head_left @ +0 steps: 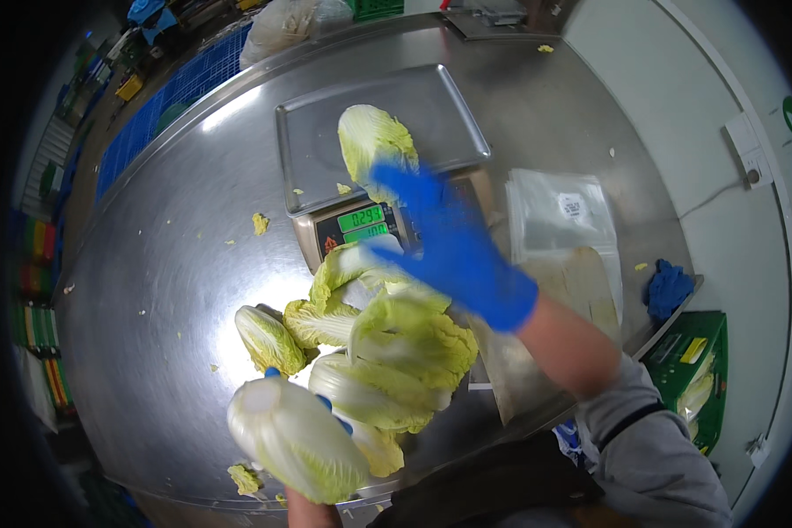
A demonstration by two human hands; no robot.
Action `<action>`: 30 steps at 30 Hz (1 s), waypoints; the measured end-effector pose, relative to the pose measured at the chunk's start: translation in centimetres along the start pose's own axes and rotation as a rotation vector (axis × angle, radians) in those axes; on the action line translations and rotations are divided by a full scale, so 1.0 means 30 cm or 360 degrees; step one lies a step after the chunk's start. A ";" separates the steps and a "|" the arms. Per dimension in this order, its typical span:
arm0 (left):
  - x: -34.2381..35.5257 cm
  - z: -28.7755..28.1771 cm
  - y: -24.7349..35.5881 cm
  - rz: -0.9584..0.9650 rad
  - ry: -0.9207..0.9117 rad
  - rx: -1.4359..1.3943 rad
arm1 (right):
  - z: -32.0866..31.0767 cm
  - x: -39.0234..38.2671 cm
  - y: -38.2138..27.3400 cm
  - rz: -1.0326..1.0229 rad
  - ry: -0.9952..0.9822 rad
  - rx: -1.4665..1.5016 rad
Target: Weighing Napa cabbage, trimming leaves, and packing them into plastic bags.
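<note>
My right hand (pixel 458 255), in a blue glove, reaches over the digital scale (pixel 326 231) with its fingers spread. Its upper fingers overlap a trimmed napa cabbage (pixel 370 136) lying on the scale's steel tray (pixel 310 150); whether they touch it I cannot tell. My left hand (pixel 327 410), also gloved in blue and mostly hidden, grips a whole white-and-pale-green cabbage (pixel 282 440) low in the picture. Between my hands lie loose outer leaves (pixel 396 343) and a smaller cabbage head (pixel 264 339) on the steel table (pixel 150 326).
Clear plastic bags (pixel 546 216) and a worn board (pixel 546 378) lie at the right, near a crumpled blue glove (pixel 664 290). A green crate (pixel 686 370) stands beside the table along the white wall (pixel 678 88). Blue pallets (pixel 150 114) and stacked coloured crates (pixel 35 246) are beyond at the left.
</note>
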State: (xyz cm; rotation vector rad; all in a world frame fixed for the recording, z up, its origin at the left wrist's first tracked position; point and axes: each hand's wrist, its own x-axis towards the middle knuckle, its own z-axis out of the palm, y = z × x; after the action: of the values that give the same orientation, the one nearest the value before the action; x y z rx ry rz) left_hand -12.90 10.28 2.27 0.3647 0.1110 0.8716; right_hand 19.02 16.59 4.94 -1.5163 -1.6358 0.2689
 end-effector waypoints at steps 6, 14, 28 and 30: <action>0.028 -0.033 -0.146 -0.0201 0.0790 0.0677 | 0.025 0.326 0.273 0.0742 -0.0174 -0.0299; 0.092 0.199 -0.530 -0.0438 0.0889 0.0440 | -0.388 -0.386 0.087 0.0729 -0.0105 0.0995; -0.013 0.047 -1.049 -0.0485 0.0622 0.1597 | -0.489 -1.194 0.110 0.1004 0.0059 0.0107; -0.032 0.030 -1.009 -0.0428 0.0493 0.2249 | -0.560 -1.152 0.074 0.1001 -0.0081 -0.0054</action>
State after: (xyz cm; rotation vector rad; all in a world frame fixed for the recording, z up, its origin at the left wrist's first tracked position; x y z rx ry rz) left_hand 8.72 -8.44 -7.74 1.4835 1.0640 0.4481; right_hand 28.35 -20.20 -1.52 -2.0343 -1.1605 0.6230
